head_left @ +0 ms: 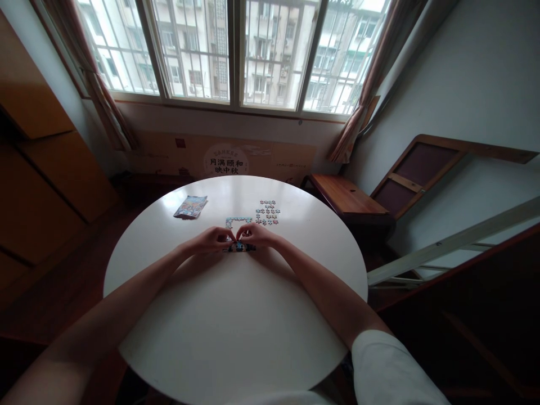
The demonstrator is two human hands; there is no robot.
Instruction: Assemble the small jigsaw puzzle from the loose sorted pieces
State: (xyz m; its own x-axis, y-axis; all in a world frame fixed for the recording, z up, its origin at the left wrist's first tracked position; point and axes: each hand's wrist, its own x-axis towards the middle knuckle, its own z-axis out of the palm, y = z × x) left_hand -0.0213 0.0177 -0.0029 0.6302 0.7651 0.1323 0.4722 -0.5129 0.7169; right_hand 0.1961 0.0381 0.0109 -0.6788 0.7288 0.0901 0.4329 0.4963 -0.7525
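Note:
A partly joined jigsaw puzzle point(239, 247) lies on the white round table point(236, 315); its border frames a bare white middle. My left hand point(214, 238) reaches in from the left, fingers pinched together at the puzzle's lower part. From the right, my right hand point(253, 233) meets it, thumb and fingertips closed just beside the left fingertips. A small bluish puzzle piece seems to be at the right fingertips, though the fingers partly hide it. What the left fingers hold, if anything, is too small to make out.
Loose puzzle pieces point(268, 212) lie in rows right of the puzzle. A colourful printed packet or leaflet point(191, 207) rests at the back left of the table. Beyond the table stand a wooden bench point(346, 194) and a printed cardboard panel point(261, 157) under the window.

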